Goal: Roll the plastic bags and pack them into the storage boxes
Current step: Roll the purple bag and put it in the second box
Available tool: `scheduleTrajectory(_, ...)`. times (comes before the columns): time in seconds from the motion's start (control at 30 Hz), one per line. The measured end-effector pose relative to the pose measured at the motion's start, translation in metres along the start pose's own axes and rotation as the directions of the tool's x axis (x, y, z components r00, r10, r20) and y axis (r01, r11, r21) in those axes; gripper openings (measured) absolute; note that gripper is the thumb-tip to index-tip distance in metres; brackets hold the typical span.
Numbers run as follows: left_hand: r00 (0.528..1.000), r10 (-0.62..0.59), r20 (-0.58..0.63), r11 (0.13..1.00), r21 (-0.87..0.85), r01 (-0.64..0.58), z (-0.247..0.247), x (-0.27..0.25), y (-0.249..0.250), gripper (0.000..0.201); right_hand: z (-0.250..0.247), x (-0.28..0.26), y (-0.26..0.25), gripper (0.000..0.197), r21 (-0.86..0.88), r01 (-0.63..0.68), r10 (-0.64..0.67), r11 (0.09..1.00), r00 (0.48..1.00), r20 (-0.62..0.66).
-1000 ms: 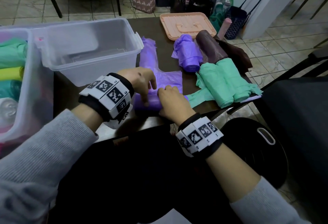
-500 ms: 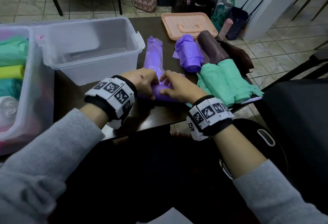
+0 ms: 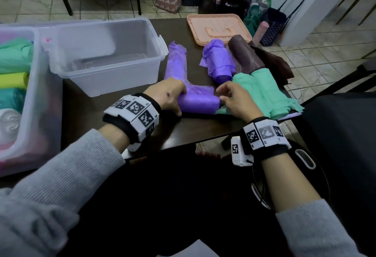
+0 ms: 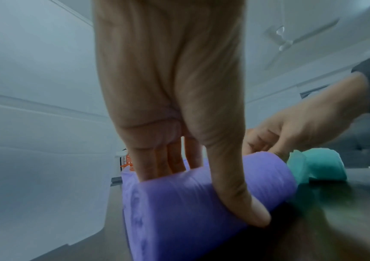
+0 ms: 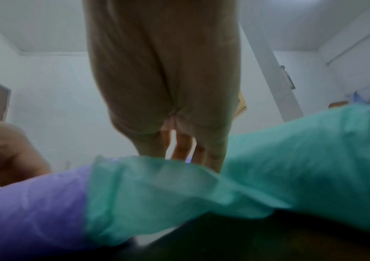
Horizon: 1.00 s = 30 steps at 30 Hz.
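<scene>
**Purple bag half rolled on the dark table**

The thin, crinkled purple bag [image 3: 198, 104] lay at table centre, its rolled end a soft cylinder, its flat tail running to 12 o'clock beside the clear storage box [image 3: 105, 53]. The left hand [image 3: 168, 95] clasped the roll – the left wrist view showed thumb [image 4: 242, 199] in front, fingers behind. The right hand [image 3: 237, 99], at 3 o'clock, hovered loosely curled over green bags [image 3: 264, 93], holding nothing.

Left hand [image 3: 168, 95] curls over the purple roll [image 3: 198, 104], thumb on its near side; right hand [image 3: 237, 99] hovers loosely curled at its end.
</scene>
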State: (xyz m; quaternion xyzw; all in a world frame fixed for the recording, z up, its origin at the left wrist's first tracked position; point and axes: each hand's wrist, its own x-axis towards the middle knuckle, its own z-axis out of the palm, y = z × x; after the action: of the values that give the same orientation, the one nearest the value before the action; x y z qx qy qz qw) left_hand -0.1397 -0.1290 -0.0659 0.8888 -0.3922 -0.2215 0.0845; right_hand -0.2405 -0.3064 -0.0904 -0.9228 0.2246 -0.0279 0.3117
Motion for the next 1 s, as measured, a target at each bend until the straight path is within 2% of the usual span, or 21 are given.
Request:
scheduleTrajectory(0.13, 1.0, -0.018, -0.02, 1.0, -0.012, 0.018, 0.003, 0.002, 0.0, 0.069, -0.014, -0.011, 0.007, 0.026, -0.063, -0.016, 0.031, 0.998, 0.972, 0.234)
scheduleTrajectory(0.23, 0.999, -0.02, -0.026, 1.0, -0.022, 0.02, 0.002, 0.003, 0.0, 0.075, -0.013, -0.009, 0.01, 0.03, -0.132, -0.039, 0.074, 0.991, 0.959, 0.274)
scheduleTrajectory(0.33, 0.999, -0.036, -0.016, 0.999, -0.019, 0.036, 0.002, 0.003, 0.0, 0.076, -0.013, -0.007, 0.01, 0.017, -0.227, -0.028, 0.093, 0.974, 0.955, 0.281)
scheduleTrajectory(0.4, 0.999, -0.045, -0.011, 0.999, -0.008, 0.045, 0.001, 0.003, 0.0, 0.076, -0.014, -0.005, 0.01, 0.011, -0.299, -0.004, 0.076, 0.954, 0.97, 0.232)
scheduleTrajectory(0.5, 0.998, -0.058, 0.005, 0.998, 0.0, 0.058, -0.001, 0.001, -0.002, 0.077, -0.011, -0.001, 0.013, 0.023, -0.355, -0.025, 0.047, 0.934, 0.997, 0.054)
scheduleTrajectory(0.67, 0.998, -0.051, 0.047, 0.999, 0.003, 0.051, -0.001, -0.001, -0.001, 0.078, 0.003, 0.002, 0.01, 0.025, -0.365, 0.007, -0.069, 0.931, 0.985, -0.156)
scheduleTrajectory(0.73, 0.996, -0.052, 0.07, 0.999, 0.002, 0.052, -0.001, -0.001, 0.0, 0.075, 0.01, -0.003, -0.002, 0.021, -0.254, 0.124, -0.192, 0.959, 0.946, -0.263)
scheduleTrajectory(0.77, 0.994, -0.052, 0.091, 0.999, 0.006, 0.052, -0.001, 0.0, 0.001, 0.072, 0.015, -0.009, -0.011, 0.019, -0.188, 0.232, -0.276, 0.954, 0.924, -0.263)
scheduleTrajectory(0.83, 0.99, -0.046, 0.137, 0.999, 0.011, 0.045, -0.002, 0.001, 0.002, 0.059, 0.027, -0.02, -0.027, 0.026, -0.122, 0.408, -0.424, 0.905, 0.894, -0.148)
scheduleTrajectory(0.87, 0.987, -0.04, 0.154, 0.999, 0.012, 0.039, -0.003, 0.002, 0.003, 0.052, 0.033, -0.025, -0.032, 0.029, -0.125, 0.449, -0.456, 0.885, 0.889, -0.042)
scheduleTrajectory(0.93, 0.982, -0.04, 0.185, 0.999, 0.023, 0.037, -0.004, 0.002, 0.003, 0.043, 0.038, -0.03, -0.039, 0.038, -0.204, 0.439, -0.414, 0.875, 0.897, 0.154)
scheduleTrajectory(1.0, 0.978, -0.036, 0.207, 0.999, 0.024, 0.032, -0.004, 0.003, 0.002, 0.046, 0.037, -0.032, -0.042, 0.055, -0.284, 0.396, -0.327, 0.873, 0.908, 0.261)
